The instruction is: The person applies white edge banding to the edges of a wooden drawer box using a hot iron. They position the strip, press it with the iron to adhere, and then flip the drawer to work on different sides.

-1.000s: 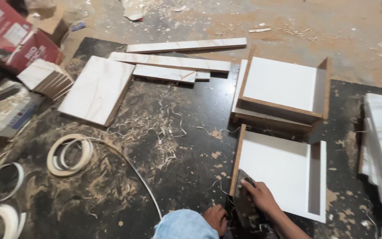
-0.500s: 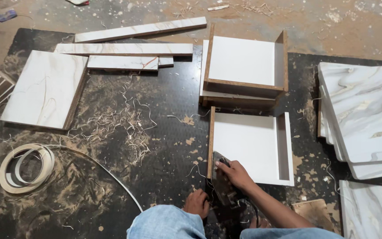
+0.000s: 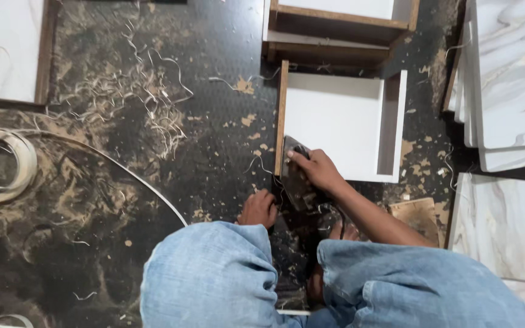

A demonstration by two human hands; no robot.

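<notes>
No packages or labels showed from where we looked down; only boards and shavings. Our right hand (image 3: 316, 170) was curled tight around a dark power tool (image 3: 296, 182), pressing it against the near left corner of the white drawer box (image 3: 335, 121). Our left hand (image 3: 258, 208) lay bent on the dark floor mat (image 3: 214, 91) just beside the tool, touching its left side; we couldn't tell whether it gripped anything. The tool's body was largely hidden under the hand and between our denim knees (image 3: 214, 273). Its long axis ran away from us, along the box's brown left wall (image 3: 282, 115). A coil of edge banding (image 3: 1, 167) lay far left, marbled panels (image 3: 511, 79) right, cut off.
</notes>
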